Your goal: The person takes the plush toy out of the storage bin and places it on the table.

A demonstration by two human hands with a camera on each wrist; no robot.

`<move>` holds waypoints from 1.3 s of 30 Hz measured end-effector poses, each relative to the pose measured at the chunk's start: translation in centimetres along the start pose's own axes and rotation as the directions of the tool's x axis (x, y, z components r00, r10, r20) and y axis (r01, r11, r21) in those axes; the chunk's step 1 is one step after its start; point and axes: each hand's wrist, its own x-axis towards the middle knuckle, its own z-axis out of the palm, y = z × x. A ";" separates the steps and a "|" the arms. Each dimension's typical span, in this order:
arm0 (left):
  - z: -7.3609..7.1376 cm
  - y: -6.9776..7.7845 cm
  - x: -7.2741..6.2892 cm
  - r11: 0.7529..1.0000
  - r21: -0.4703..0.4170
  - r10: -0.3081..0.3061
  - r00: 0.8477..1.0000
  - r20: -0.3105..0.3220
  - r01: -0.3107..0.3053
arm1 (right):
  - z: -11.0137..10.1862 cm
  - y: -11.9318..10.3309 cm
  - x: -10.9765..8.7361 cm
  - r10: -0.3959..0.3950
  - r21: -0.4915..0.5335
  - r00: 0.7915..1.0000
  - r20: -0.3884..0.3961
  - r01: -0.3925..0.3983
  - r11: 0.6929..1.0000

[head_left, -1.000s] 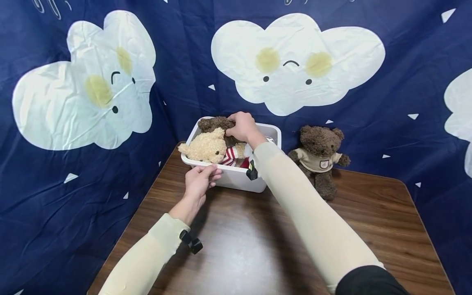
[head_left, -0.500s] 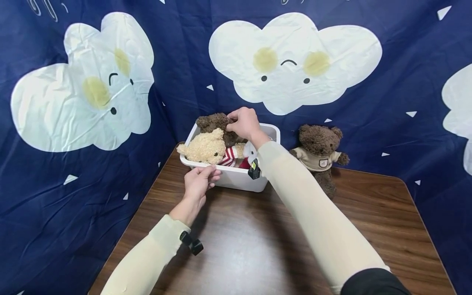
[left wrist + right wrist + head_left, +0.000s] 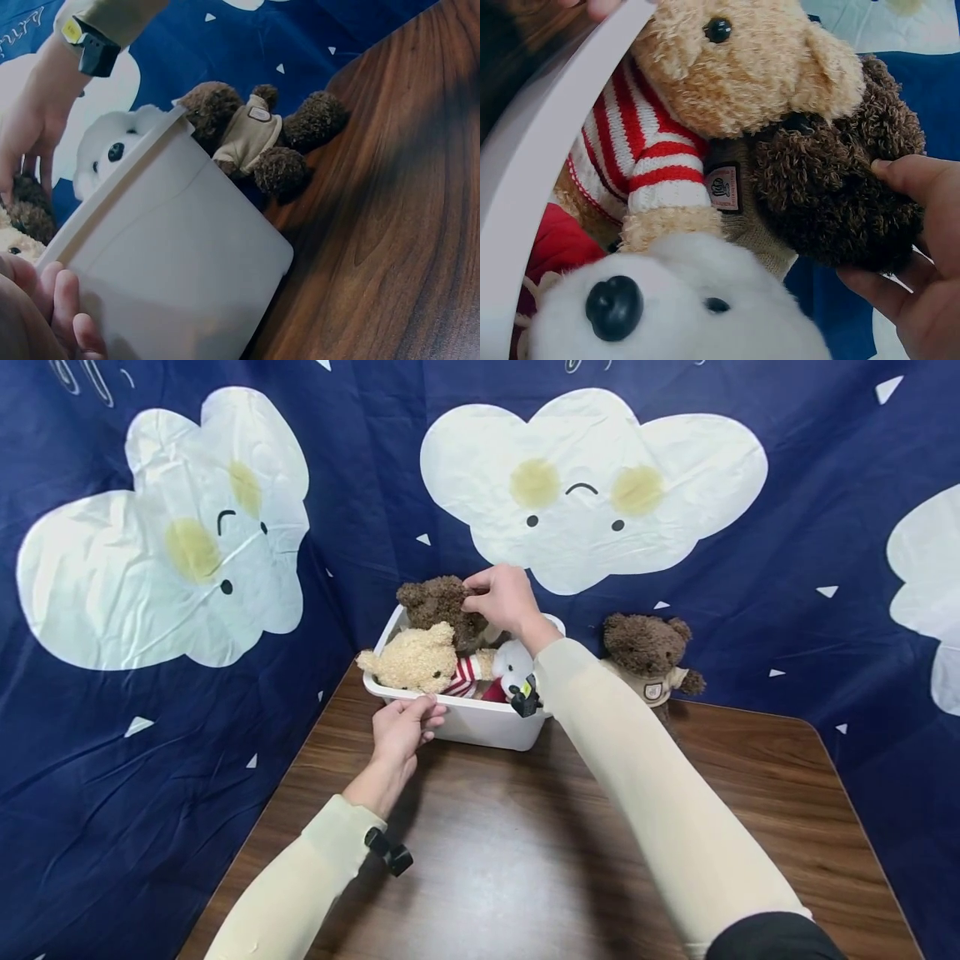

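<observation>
My right hand grips the head of a brown teddy bear at the back of a white plastic bin. In the right wrist view, thumb and fingers press into the dark curly fur; a beige sweater shows below it. My left hand holds the bin's front rim, thumb on top and fingers against the outer wall. A cream teddy bear in a red-striped sweater lies in front of the brown one. Beside it sits a white plush animal with a black nose; its lower body is hidden.
A second brown teddy bear in a beige sweater sits on the wooden table right of the bin, partly behind my right sleeve. A blue cloth with white clouds hangs behind and to the left.
My right hand has risen with the brown bear, whose head now stands higher above the bin. More of the white plush shows. My left hand stays at the rim.
</observation>
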 end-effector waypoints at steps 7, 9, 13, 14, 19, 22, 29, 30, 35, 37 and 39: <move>0.0 -0.1 0.2 1.000 -0.007 0.011 1.000 -0.001 -0.011 | -1.6 -0.6 -0.4 -0.048 0.020 0.999 -0.017 0.048 0.999; 0.0 -0.1 0.2 1.000 -0.013 0.014 1.000 -0.001 -0.014 | -2.2 -0.9 -0.5 -0.045 0.031 0.999 -0.022 0.046 0.998; 0.2 0.0 0.1 1.000 -0.022 0.008 1.000 0.011 -0.008 | -3.8 -1.5 -0.6 -0.033 0.026 0.998 -0.048 0.034 0.999; 0.2 0.0 0.1 1.000 -0.023 0.008 1.000 0.012 -0.008 | -4.3 -1.7 -0.6 -0.033 0.024 0.998 -0.061 0.034 0.999; 0.1 0.0 0.1 1.000 -0.021 0.010 1.000 0.011 -0.010 | -6.6 -2.2 -0.6 -0.041 0.014 0.992 -0.120 0.043 0.999; 0.1 0.1 0.1 1.000 -0.019 0.009 1.000 0.013 -0.009 | -7.9 -2.3 -0.8 -0.027 0.019 0.990 -0.137 0.030 0.999; 0.1 0.2 0.1 1.000 -0.015 0.010 1.000 0.018 -0.010 | -11.2 -2.5 -1.7 -0.031 0.074 0.968 -0.249 0.051 0.996; 0.1 0.2 0.1 1.000 -0.015 0.009 1.000 0.017 -0.009 | -11.7 -2.6 -1.8 -0.024 0.099 0.964 -0.265 0.052 0.994; 0.1 0.2 0.1 1.000 -0.019 0.006 1.000 0.020 -0.006 | -14.8 -3.2 -2.2 -0.008 0.191 0.938 -0.347 0.079 0.978; 0.1 0.2 0.2 1.000 -0.022 0.009 1.000 0.023 -0.008 | -16.2 -3.4 -2.4 -0.004 0.210 0.932 -0.362 0.086 0.974; 0.0 0.3 0.3 1.000 -0.017 0.012 1.000 0.025 -0.011 | -17.5 -3.4 -2.8 -0.001 0.216 0.932 -0.363 0.085 0.973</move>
